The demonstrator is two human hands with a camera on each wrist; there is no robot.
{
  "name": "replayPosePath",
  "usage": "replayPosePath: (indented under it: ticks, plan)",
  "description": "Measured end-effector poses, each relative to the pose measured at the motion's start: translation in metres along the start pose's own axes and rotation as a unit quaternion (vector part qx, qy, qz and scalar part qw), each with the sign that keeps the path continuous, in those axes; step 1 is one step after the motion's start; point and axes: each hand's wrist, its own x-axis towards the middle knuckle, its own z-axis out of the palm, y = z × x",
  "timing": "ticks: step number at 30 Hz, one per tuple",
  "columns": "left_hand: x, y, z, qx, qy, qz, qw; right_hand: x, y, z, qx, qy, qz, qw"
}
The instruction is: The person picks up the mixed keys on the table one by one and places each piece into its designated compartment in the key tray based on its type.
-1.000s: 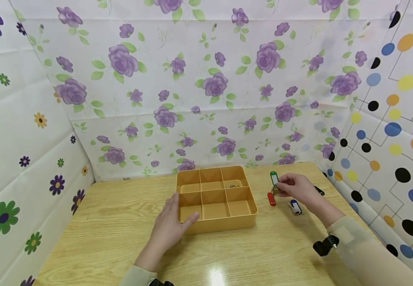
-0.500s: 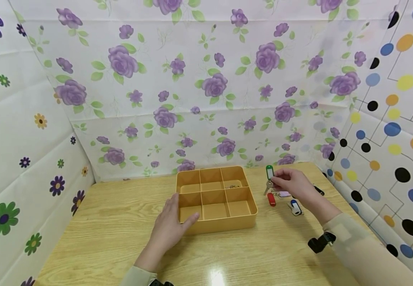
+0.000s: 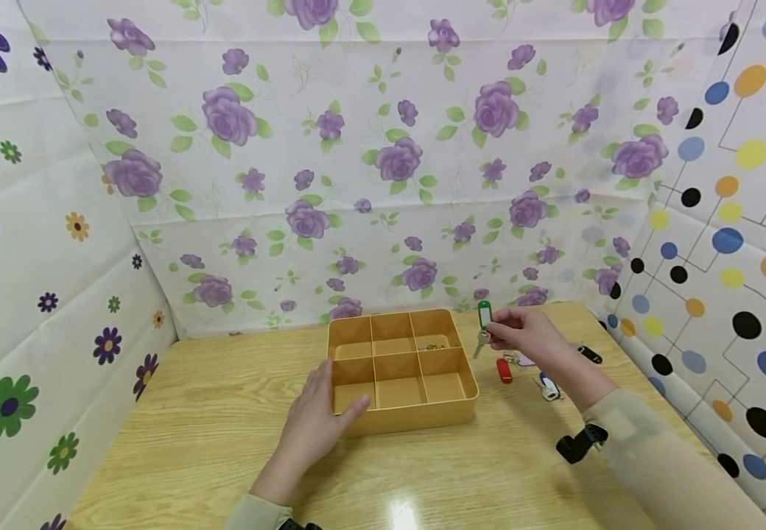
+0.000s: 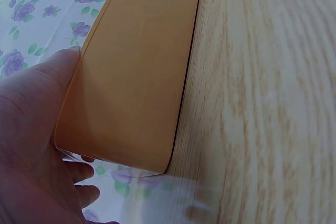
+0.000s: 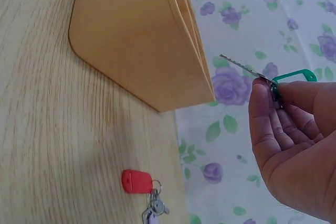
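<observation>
In the head view, my right hand (image 3: 522, 333) pinches a key (image 3: 482, 340) with a green key tag (image 3: 485, 313) on it, raised just right of the box. The right wrist view shows the key (image 5: 244, 68) pointing away from the fingertips toward the box. My left hand (image 3: 320, 419) lies spread along the left side of the yellow divided box (image 3: 409, 418), its thumb over the front rim. In the left wrist view, the thumb touches the box's upper edge (image 4: 126, 77) and the other fingers stand around its corner.
Right of the box lie a red key tag (image 3: 504, 370), a blue key tag with keys (image 3: 549, 386), a light purple tag (image 3: 525, 360) and a black tag (image 3: 591, 354). Small metal pieces (image 3: 432, 347) sit in the back right compartment. Patterned cloth (image 3: 396, 221) surrounds the wooden table (image 3: 224, 397).
My right hand has lifted the green-tagged key off the other tags and carried it left toward the box. The purple tag has come into view. My left hand stays in place.
</observation>
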Motion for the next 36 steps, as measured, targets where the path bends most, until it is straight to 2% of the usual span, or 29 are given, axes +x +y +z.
replayPosePath:
  ticks: [17, 25, 30, 36]
  plan:
    - [-0.002, 0.001, -0.001, -0.005, 0.005, 0.006, 1.0000, 0.013, -0.017, 0.035, 0.031, -0.018, -0.030, 0.9989]
    - [-0.001, 0.001, -0.001, -0.009, 0.004, 0.006, 0.9999, 0.019, -0.027, 0.051, 0.039, -0.025, -0.029, 0.9985]
    - [-0.001, 0.002, -0.002, -0.010, 0.004, 0.003, 0.9999, 0.024, -0.030, 0.059, 0.031, -0.025, -0.040, 0.9984]
    - [-0.002, 0.002, -0.002, -0.009, 0.004, 0.003, 0.9999, 0.028, -0.031, 0.070, 0.053, -0.031, -0.043, 0.9972]
